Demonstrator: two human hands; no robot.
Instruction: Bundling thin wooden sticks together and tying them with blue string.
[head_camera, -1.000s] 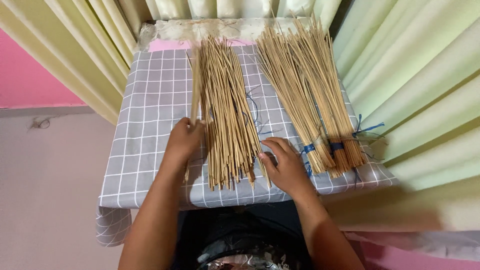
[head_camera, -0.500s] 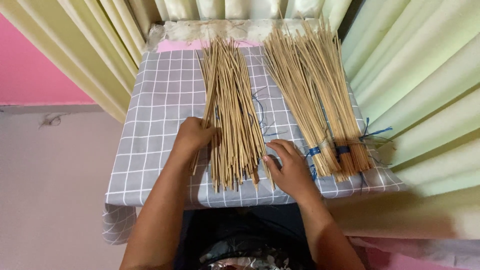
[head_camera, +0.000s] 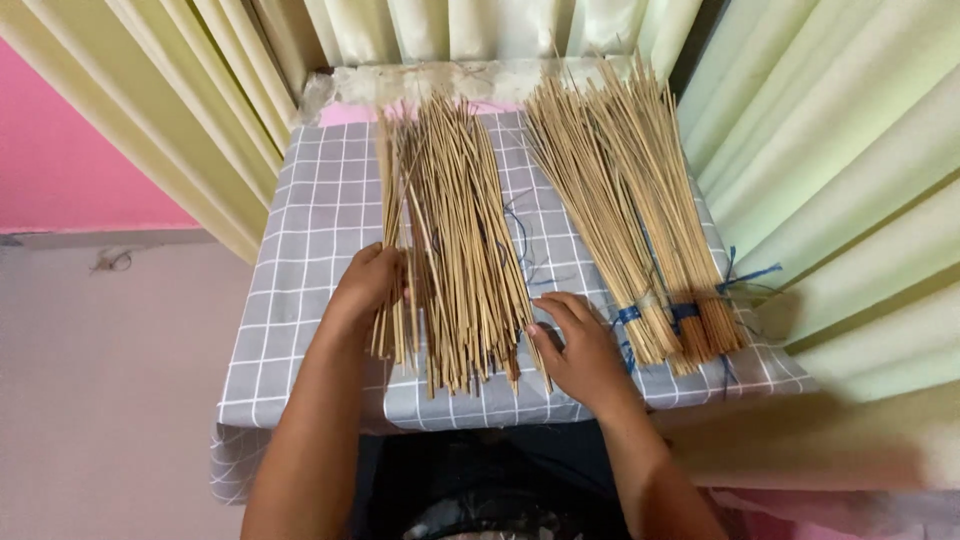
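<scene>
Left hand (head_camera: 368, 285) has shifted to grip a few sticks at the loose stick pile (head_camera: 462, 240), fingers clamped; right hand (head_camera: 580, 345) rests fingers-apart beside it on the desk (head_camera: 300, 300).

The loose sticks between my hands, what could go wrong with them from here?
1. The loose sticks have no tie and their near ends overhang the table's front edge, so a push from the left hand or right hand could send some off.
2. The blue string lies under them and may snag.
3. The tied bundles lie close to the right; strays could mix in.
</scene>
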